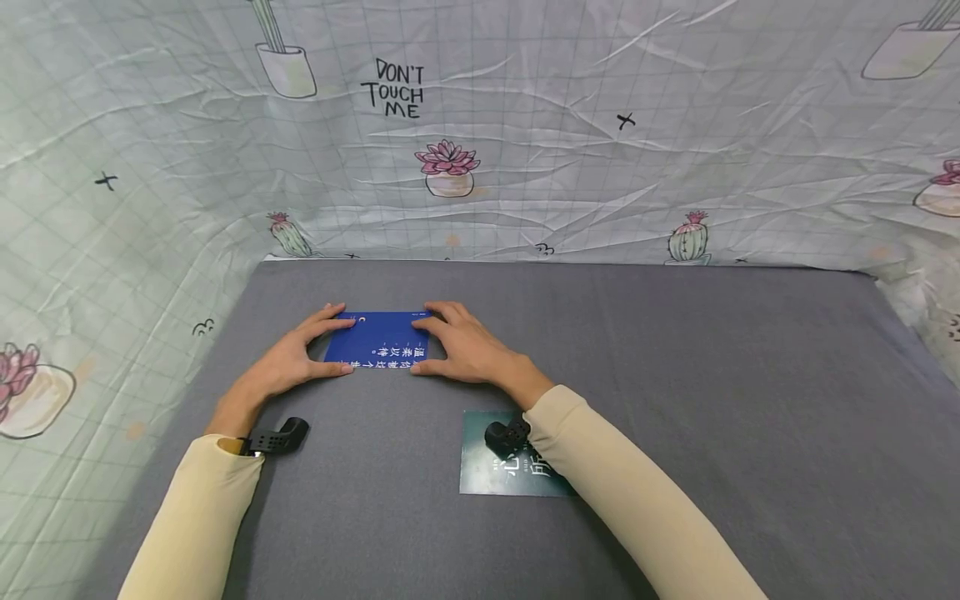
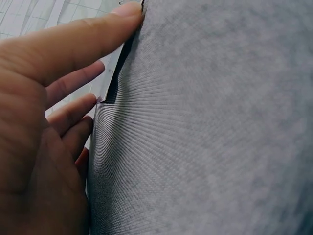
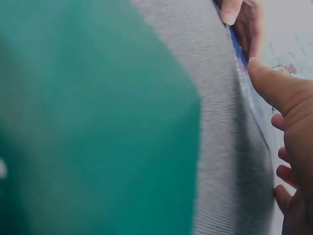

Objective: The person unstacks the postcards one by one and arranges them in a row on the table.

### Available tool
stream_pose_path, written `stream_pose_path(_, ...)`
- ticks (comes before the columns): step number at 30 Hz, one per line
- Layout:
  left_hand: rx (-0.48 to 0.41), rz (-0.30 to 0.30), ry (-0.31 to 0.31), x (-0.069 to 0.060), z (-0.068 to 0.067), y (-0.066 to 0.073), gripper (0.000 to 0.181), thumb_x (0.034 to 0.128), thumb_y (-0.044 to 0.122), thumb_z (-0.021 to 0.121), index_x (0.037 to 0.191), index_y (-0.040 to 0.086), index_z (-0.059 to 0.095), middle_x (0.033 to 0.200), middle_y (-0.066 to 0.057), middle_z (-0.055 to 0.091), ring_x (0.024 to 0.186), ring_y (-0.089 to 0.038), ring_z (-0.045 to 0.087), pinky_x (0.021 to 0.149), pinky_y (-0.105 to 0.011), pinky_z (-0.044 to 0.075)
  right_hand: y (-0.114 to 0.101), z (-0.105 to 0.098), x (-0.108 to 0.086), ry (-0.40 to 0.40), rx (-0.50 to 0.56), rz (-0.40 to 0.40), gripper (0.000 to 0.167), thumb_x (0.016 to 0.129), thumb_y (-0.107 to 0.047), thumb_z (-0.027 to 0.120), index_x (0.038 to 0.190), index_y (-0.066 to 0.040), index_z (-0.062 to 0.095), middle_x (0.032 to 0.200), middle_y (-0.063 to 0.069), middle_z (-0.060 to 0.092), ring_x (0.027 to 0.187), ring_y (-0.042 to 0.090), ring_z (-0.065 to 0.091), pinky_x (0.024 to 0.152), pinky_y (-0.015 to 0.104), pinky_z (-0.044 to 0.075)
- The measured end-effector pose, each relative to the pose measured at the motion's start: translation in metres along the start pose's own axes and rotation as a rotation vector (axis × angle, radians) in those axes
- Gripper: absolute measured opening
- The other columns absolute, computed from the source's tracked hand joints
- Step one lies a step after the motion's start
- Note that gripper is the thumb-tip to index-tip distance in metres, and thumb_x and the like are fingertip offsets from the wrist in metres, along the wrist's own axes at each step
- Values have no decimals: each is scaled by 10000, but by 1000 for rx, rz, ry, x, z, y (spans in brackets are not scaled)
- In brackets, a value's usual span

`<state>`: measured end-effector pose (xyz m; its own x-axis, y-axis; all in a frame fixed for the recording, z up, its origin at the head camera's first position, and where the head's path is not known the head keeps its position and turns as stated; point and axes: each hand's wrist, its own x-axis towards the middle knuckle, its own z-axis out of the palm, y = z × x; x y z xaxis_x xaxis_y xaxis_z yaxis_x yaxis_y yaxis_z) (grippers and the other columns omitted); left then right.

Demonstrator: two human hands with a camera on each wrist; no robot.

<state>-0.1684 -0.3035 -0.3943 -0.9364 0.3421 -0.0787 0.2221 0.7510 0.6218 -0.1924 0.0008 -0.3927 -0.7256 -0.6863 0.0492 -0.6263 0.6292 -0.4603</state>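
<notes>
Blue card [image 1: 381, 337] held btwn L hand [image 1: 295, 354], R hand [image 1: 472, 346]; printed pot [image 1: 450, 185] w/ succulent [image 1: 447, 157].

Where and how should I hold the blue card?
Probably the short ends of the blue card: left hand from the left, right hand from the right, since it's a thin oblong, each end narrow enough for one hand.

A grey table [image 1: 712, 417] carries a blue card [image 1: 378, 337] and green card [image 1: 477, 471].

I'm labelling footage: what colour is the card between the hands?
Blue card, white print; clearest in head view.
</notes>
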Motion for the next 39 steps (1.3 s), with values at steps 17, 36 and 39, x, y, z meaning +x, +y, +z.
stream_pose_path(17,-48,110,181,-17,2,53,759,790,297,792,1441,152,431,1525,-93,307,1407,-341,208,1050,-641,183,-3,-47,-55,47,95,-61,630,890,-467,638,1407,-144,481,1468,91,374,1364,241,287,1079,452,289)
stream_pose_path(36,-135,249,82,-46,63,120,832,751,345,820,1452,197,398,1503,-6,345,1380,-242,290,1058,-544,268,8,-55,-153,151,211,-28,597,872,-473,659,1372,-191,497,1400,-34,438,1291,142,385,1022,439,362)
stream_pose_path(39,-145,265,67,-48,72,124,835,741,349,826,1442,171,410,1497,-38,356,1372,-237,306,1061,-528,274,7,-53,-165,147,234,-16,596,862,-459,677,1366,-193,502,1396,-24,446,1287,148,398,1007,453,378)
